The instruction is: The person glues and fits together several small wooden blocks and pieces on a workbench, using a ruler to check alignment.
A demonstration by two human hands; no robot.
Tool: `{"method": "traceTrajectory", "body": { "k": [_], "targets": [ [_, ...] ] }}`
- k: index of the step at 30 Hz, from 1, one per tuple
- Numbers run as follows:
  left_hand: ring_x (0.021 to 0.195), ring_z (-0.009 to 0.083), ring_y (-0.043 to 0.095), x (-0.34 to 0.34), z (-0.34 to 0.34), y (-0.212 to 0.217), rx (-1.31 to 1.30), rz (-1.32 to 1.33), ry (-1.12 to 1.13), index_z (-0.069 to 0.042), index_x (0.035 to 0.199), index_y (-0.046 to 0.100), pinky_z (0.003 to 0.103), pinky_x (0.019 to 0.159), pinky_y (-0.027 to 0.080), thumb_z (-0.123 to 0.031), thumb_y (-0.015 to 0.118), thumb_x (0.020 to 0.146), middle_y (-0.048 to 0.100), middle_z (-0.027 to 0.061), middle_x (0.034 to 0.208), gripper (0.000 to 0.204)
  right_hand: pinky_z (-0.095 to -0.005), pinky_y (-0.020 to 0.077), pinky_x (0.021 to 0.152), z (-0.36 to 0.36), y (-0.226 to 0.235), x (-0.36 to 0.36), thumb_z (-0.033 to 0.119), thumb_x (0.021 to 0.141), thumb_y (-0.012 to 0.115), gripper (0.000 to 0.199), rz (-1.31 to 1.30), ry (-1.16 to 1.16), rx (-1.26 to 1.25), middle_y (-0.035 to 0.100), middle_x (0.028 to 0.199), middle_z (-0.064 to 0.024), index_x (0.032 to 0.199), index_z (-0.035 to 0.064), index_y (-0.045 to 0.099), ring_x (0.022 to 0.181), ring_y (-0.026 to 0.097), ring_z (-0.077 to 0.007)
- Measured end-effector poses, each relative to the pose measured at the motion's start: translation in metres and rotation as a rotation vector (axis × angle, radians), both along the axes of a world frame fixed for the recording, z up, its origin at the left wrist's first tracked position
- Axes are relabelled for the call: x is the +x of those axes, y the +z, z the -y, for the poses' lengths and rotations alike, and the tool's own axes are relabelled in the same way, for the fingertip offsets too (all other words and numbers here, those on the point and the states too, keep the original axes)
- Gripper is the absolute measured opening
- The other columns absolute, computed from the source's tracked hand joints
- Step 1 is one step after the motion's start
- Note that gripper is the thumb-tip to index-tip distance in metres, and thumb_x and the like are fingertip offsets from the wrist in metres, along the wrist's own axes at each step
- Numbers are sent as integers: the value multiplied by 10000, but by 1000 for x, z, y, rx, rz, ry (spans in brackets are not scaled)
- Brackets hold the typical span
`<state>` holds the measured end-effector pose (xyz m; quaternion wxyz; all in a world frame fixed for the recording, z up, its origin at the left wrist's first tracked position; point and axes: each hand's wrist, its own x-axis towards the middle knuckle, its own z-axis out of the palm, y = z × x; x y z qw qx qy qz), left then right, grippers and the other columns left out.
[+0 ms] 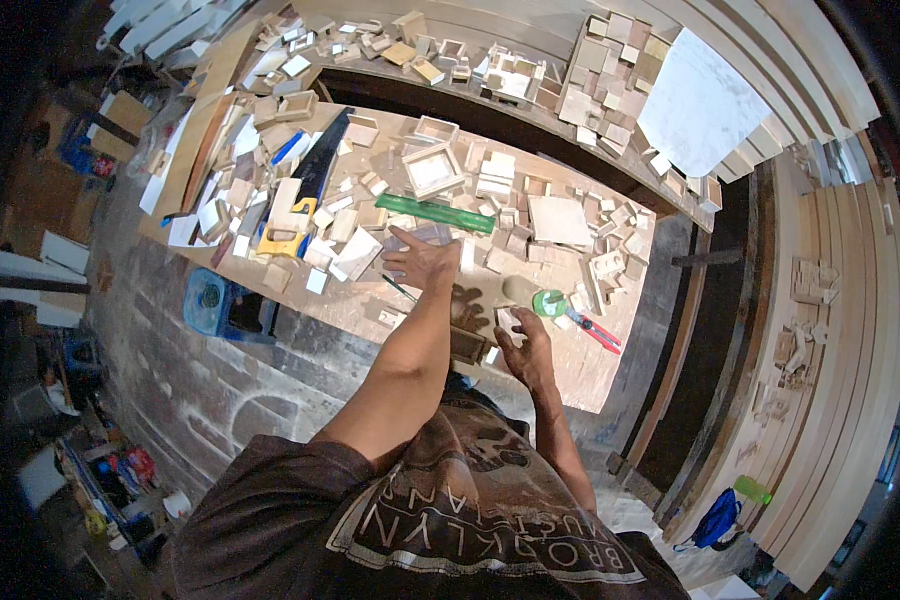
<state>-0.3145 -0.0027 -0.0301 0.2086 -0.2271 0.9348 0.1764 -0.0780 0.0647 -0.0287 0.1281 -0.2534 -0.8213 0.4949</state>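
My left hand (422, 262) reaches over the table with its fingers spread, just below a green straight strip (435, 213) and holding nothing. A thin dark stick (398, 288) lies under its fingertips; whether they touch cannot be told. Closer to my body, my right hand (526, 352) is bent round a small pale wooden piece (507, 319), gripped between thumb and fingers. Beside it, against my front, is a wooden box-like piece (468, 346), partly hidden. Right of that hand lie a green-topped round container (548, 302) and red-handled pliers (598, 333).
Small wood blocks and open boxes crowd the worktable (355, 298), among them a framed tray (433, 170) and a flat square board (560, 220). A handsaw (322, 160) with yellow handle lies left. A blue stool (208, 300) stands beside the table. Planks (820, 370) line the right.
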Motion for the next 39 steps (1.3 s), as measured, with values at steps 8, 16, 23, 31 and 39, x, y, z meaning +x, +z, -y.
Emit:
{"method": "traceTrajectory", "body": {
  "k": [8,16,23,31,39],
  "targets": [
    [1495,491,188,1,6,-7,19,1,-7,-187,1622,-56,626,1175,270,-681,845,629,131,341,1599,1429,-372,560,857,2,3,1,201,873,806,497,11,9,-55,588,1347,-183,1294,20,613,1094,652,-299],
    [1519,510,101,8,8,4,109,-52,-3,-208,1625,-70,650,1192,210,-712,803,670,46,351,1628,1389,-387,568,819,8,12,-2,229,877,798,514,38,36,-54,578,1362,-190,1297,2,606,1077,662,-295],
    [1442,451,336,-24,63,45,283,-231,148,-68,1519,403,586,1118,379,-537,658,908,270,282,1595,811,-400,584,794,12,24,-10,163,879,750,371,89,-3,-12,678,1141,-236,1185,-25,658,933,699,-350],
    [964,357,699,-64,194,-7,476,-343,-487,36,1147,674,409,840,552,-135,820,762,703,223,1059,446,-498,534,690,25,36,-76,243,915,678,273,157,28,126,689,786,-255,839,-20,678,754,671,-461],
    [1297,352,528,-29,178,-4,499,-388,-824,-34,1358,535,445,1040,489,-134,843,751,482,151,1458,688,-515,525,841,46,-3,-144,11,834,673,314,124,91,253,636,1065,-287,1140,-20,607,974,631,-477]
  ]
}}
